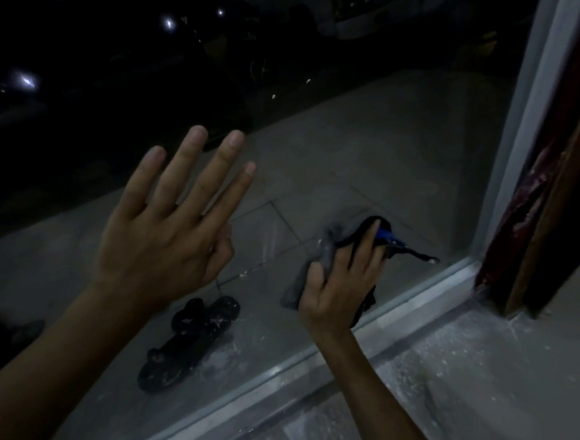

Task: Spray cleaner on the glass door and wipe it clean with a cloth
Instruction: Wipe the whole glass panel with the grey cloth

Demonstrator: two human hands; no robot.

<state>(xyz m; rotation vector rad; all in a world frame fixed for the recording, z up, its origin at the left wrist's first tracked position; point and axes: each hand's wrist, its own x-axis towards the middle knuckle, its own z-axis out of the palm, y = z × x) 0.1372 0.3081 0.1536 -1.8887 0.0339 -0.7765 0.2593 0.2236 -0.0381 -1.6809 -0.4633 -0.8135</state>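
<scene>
The glass door [362,139] fills most of the view, dark outside. My left hand [169,225] is held flat against the pane with fingers spread and straight. Low on the glass near the bottom rail, my right hand [341,285] presses a bunched grey and black cloth [306,277] against the pane, fingers curled round it. A blue patch shows at the cloth's upper edge. No spray bottle is in view.
The door's pale metal bottom rail [325,351] runs diagonally across. A white upright frame [529,134] and a dark red-brown wooden jamb [555,208] stand at the right. A pair of black sandals [187,340] lies outside on the tiled floor. Dusty floor [481,378] lies inside.
</scene>
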